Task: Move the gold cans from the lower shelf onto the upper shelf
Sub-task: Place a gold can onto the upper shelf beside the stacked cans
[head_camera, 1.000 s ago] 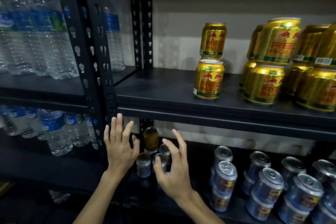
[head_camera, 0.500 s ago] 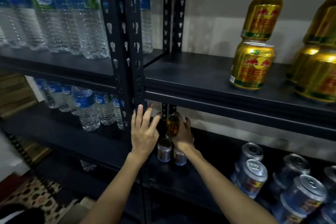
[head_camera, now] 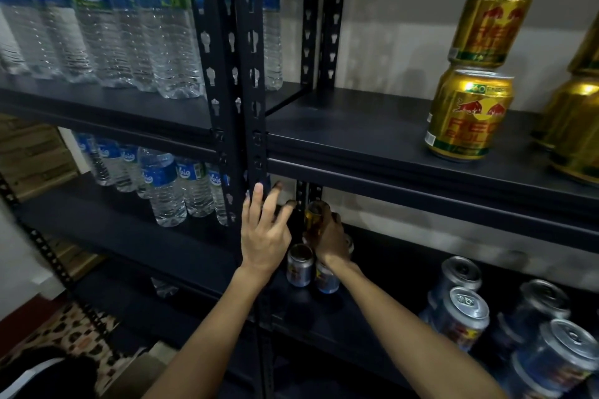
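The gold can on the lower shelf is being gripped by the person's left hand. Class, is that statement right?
Not quite. The head view shows the right hand, not the left, gripping the gold can on the lower shelf. The left hand is open, with its fingers spread beside the shelf post.

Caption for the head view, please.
Right hand grips a gold can on the lower shelf; open left hand beside the rack post.

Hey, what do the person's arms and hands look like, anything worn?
The left forearm and right forearm are bare; no sleeves show. The left hand and right hand are ungloved, with no watch or bracelet at either wrist. The right hand is in shadow, so rings there cannot be told.
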